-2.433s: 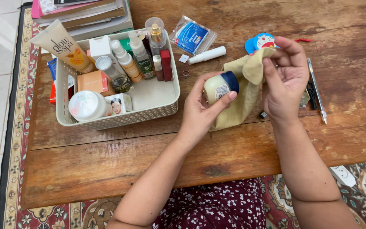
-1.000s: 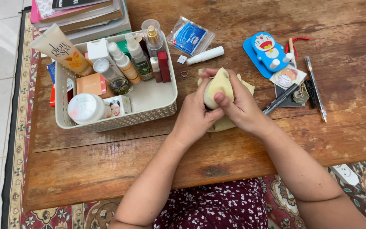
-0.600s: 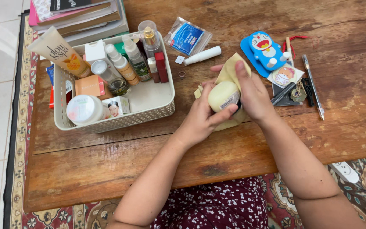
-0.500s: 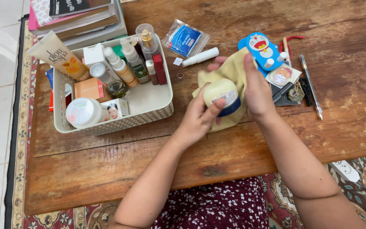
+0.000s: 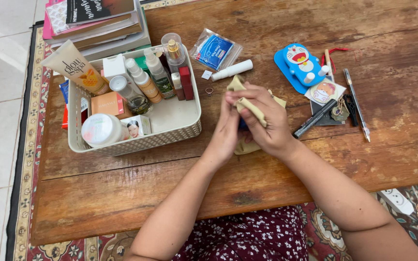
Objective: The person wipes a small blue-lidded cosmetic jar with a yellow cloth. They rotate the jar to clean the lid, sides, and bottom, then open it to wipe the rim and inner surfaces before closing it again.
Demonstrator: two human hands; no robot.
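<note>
With both hands closed, the left hand (image 5: 229,126) should steady the mostly hidden small jar (image 5: 242,124) while the right hand (image 5: 267,126) rubs the beige cloth (image 5: 251,107) firmly around it.

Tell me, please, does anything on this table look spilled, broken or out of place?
Nothing looks spilled or broken. The large tube leans over the rim of the white basket instead of standing inside. The left hand and right hand hold a yellow cloth around something mostly hidden.
</note>
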